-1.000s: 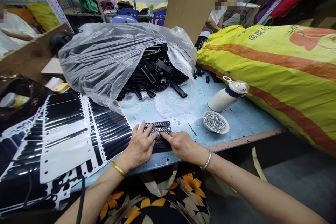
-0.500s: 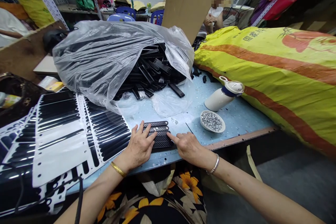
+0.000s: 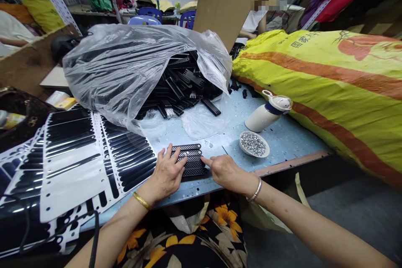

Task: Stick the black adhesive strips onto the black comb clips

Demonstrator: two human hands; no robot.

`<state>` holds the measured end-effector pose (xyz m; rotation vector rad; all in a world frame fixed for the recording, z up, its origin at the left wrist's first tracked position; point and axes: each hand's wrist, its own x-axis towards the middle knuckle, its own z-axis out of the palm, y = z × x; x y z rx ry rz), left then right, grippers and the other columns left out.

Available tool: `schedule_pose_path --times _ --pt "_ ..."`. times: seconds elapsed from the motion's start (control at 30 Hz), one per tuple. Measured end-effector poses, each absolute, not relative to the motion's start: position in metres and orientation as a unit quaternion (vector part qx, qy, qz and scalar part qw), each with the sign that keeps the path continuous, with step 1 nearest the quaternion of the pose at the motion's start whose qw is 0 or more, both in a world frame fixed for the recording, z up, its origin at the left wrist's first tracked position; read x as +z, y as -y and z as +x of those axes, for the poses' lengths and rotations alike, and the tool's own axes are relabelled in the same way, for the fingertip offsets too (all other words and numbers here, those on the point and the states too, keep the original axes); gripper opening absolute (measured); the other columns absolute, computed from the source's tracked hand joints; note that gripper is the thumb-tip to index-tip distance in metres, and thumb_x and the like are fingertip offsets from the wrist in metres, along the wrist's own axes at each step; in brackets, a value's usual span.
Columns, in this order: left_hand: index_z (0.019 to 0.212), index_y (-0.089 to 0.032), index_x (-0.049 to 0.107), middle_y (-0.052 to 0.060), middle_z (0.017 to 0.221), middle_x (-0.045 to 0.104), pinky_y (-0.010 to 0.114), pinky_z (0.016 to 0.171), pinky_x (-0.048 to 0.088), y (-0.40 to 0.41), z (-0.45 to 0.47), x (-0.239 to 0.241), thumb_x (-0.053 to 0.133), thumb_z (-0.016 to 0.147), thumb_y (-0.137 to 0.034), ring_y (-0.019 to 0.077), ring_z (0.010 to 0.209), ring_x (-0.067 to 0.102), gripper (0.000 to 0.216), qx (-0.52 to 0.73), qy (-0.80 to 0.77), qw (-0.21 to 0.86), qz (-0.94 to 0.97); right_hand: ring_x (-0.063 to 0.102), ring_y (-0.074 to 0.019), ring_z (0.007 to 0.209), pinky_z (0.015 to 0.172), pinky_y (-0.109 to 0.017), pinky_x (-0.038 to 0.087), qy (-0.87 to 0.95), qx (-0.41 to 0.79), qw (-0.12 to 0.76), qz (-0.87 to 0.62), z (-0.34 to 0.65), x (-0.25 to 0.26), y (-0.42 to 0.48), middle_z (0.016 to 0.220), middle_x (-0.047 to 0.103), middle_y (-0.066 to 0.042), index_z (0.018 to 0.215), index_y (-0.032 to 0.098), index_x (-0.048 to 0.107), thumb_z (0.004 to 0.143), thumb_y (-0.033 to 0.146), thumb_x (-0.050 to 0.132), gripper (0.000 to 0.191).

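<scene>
Several black strips with a cross-hatched surface [image 3: 194, 166] lie side by side near the table's front edge. Small silver dots show at the right ends of some. My left hand [image 3: 169, 172] rests on their left part, fingers spread and flat. From the right, my right hand [image 3: 226, 171] reaches in with its index finger stretched to the strips' right ends. Its other fingers are curled under, so anything inside them is hidden. To the right of the strips stands a white bowl [image 3: 266, 153] full of small silver metal pieces.
A clear plastic bag [image 3: 109, 63] spilling black plastic pieces [image 3: 179, 86] lies behind. Printed black-and-white sheets [image 3: 75, 176] cover the left. A white bottle [image 3: 262, 118] leans behind the bowl, beside a big yellow sack [image 3: 339, 92]. Another person [image 3: 256, 21] sits past a cardboard panel [image 3: 226, 4].
My right hand has shifted very slightly, its fingertip still at the strips' right ends. My left hand stays put. The person at the back has lowered their hands.
</scene>
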<state>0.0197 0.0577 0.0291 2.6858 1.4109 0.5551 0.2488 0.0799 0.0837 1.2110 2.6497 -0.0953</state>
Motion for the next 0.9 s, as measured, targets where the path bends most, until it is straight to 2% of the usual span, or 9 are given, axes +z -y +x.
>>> schedule_pose_path --times 0.13,0.27,0.4,0.6,0.73,0.83,0.9 --pt "0.127 -0.017 0.062 0.021 0.138 0.055 0.065 0.099 0.039 -0.058 0.02 0.029 0.049 0.091 -0.017 0.0451 0.134 0.041 0.038 0.175 -0.456 0.027 0.872 0.066 -0.0208 0.071 0.059 -0.028 0.035 -0.896 -0.057 0.139 0.418 0.244 0.093 -0.087 0.083 0.073 -0.012 0.123 0.013 0.064 0.075 -0.001 0.044 0.054" --pt "0.127 -0.017 0.062 0.021 0.138 0.054 0.065 0.099 0.039 -0.058 0.02 0.026 0.049 0.091 -0.017 0.0448 0.134 0.04 0.038 0.183 -0.456 0.027 0.871 0.068 -0.0207 0.077 0.062 -0.027 0.038 -0.887 -0.108 0.143 0.425 0.245 0.097 -0.094 0.088 0.076 -0.012 0.124 0.016 0.066 0.082 0.003 0.045 0.049" --pt "0.126 -0.016 0.062 0.022 0.138 0.055 0.066 0.098 0.039 -0.058 0.019 0.027 0.049 0.091 -0.017 0.0457 0.134 0.04 0.038 0.184 -0.454 0.034 0.871 0.069 -0.0216 0.077 0.064 -0.027 0.04 -0.878 -0.132 0.141 0.438 0.251 0.097 -0.097 0.09 0.076 -0.012 0.131 0.019 0.062 0.083 0.004 0.045 0.053" --pt "0.126 -0.017 0.063 0.022 0.138 0.055 0.066 0.099 0.038 -0.058 0.02 0.028 0.05 0.09 -0.016 0.0444 0.135 0.039 0.038 0.188 -0.458 0.044 0.868 0.067 -0.0173 0.074 0.068 -0.024 0.044 -0.841 -0.229 0.112 0.478 0.262 0.088 -0.108 0.088 0.077 -0.007 0.127 0.021 0.066 0.085 0.007 0.041 0.051" --pt "0.126 -0.018 0.063 0.022 0.138 0.055 0.066 0.099 0.038 -0.058 0.02 0.026 0.052 0.089 -0.017 0.0444 0.136 0.039 0.039 0.2 -0.458 0.048 0.865 0.065 -0.0189 0.073 0.065 -0.026 0.04 -0.879 -0.137 0.122 0.439 0.257 0.089 -0.102 0.088 0.075 -0.01 0.124 0.018 0.067 0.081 0.004 0.042 0.052" --pt "0.126 -0.018 0.063 0.022 0.138 0.055 0.066 0.1 0.038 -0.058 0.02 0.025 0.052 0.09 -0.017 0.0441 0.136 0.039 0.038 0.204 -0.456 0.044 0.865 0.063 -0.022 0.069 0.06 -0.03 0.036 -0.912 -0.022 0.163 0.376 0.246 0.093 -0.09 0.084 0.071 -0.015 0.121 0.007 0.064 0.077 0.002 0.044 0.048" --pt "0.126 -0.018 0.063 0.022 0.138 0.055 0.065 0.099 0.039 -0.057 0.02 0.025 0.052 0.09 -0.017 0.0442 0.136 0.039 0.038 0.202 -0.454 0.039 0.867 0.063 -0.0239 0.069 0.059 -0.031 0.034 -0.924 0.013 0.184 0.335 0.239 0.095 -0.084 0.083 0.069 -0.019 0.115 0.0 0.063 0.077 0.001 0.044 0.042"
